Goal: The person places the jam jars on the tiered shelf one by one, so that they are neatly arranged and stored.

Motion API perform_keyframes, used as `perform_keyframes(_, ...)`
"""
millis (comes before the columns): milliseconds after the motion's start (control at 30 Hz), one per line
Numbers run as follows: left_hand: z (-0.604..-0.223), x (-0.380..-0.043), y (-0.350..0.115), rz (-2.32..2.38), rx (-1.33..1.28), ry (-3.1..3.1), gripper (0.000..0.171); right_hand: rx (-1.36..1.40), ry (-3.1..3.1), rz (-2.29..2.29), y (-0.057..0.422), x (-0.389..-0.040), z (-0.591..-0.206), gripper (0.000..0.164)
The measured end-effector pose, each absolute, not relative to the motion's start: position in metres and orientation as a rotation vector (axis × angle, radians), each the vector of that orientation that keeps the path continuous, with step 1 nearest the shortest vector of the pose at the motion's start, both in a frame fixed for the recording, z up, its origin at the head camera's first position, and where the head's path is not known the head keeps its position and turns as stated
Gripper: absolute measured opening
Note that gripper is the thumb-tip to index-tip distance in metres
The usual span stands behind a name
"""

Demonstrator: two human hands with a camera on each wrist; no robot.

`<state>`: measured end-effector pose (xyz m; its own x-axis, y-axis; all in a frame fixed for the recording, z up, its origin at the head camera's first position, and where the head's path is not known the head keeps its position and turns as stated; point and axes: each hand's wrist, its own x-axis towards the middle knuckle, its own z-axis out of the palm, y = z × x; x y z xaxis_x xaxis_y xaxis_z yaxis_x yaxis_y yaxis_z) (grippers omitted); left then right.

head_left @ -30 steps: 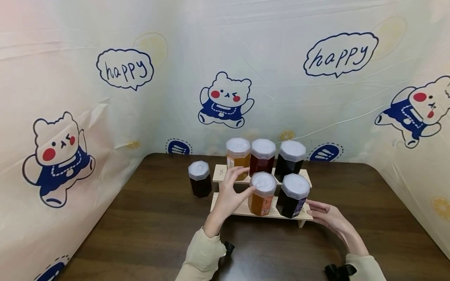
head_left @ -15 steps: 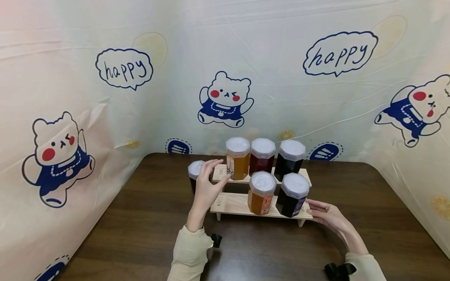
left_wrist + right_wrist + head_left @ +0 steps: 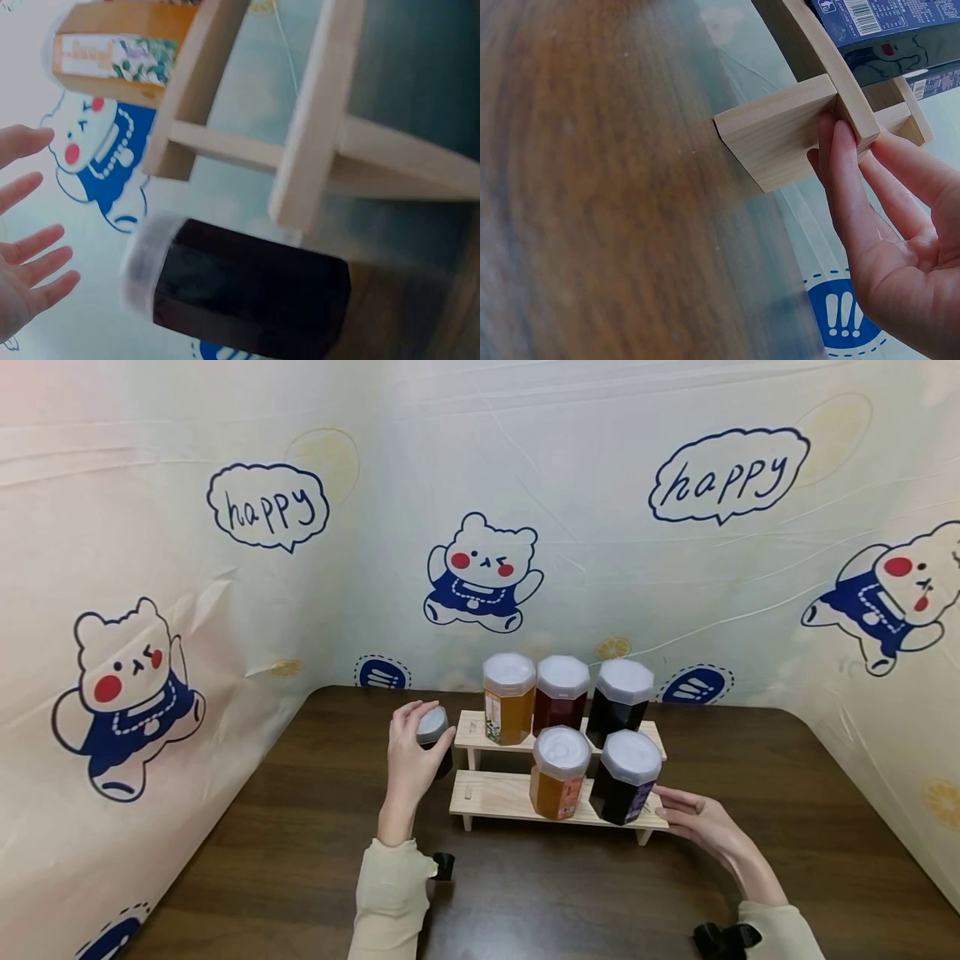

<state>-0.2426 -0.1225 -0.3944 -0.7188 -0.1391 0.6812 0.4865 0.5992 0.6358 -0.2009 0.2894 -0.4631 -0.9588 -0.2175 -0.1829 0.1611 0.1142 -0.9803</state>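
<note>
My left hand (image 3: 407,760) is over a dark jar with a frosted lid (image 3: 433,725) that stands on the table left of the rack. In the left wrist view its spread fingers (image 3: 34,251) point toward the lid, apart from the dark jar (image 3: 251,285). My right hand (image 3: 708,828) holds the right end of the two-tier wooden rack (image 3: 491,792). The right wrist view shows its fingers (image 3: 847,169) pinching the lower shelf's end. On that shelf stand an amber jar (image 3: 557,789) and a dark jar with a purple label (image 3: 618,793).
Along the upper shelf stand an amber jar (image 3: 510,706), a deep red jar (image 3: 560,706) and a black jar (image 3: 617,706). The brown table (image 3: 300,860) ends at a printed cloth backdrop (image 3: 360,568) behind the rack. Bare shelf shows at the lower tier's left.
My left hand has moved left from beside the lower shelf's amber jar, past the rack's end, to the dark jar on the table. The right hand stays at the rack.
</note>
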Motion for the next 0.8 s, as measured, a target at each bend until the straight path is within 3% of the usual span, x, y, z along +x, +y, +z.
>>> perform_keyframes(300, -0.410, -0.253, -0.132, -1.236, -0.196, -2.168, 0.043, -0.084, 2.088, -1.954, 0.291, -0.201, -0.467, 0.047)
perform_keyframes(800, -0.435, -0.268, -0.144, -1.352, -0.127, -2.211, 0.053, -0.051, 2.144, -1.888, 0.289, -0.202, -0.464, 0.059)
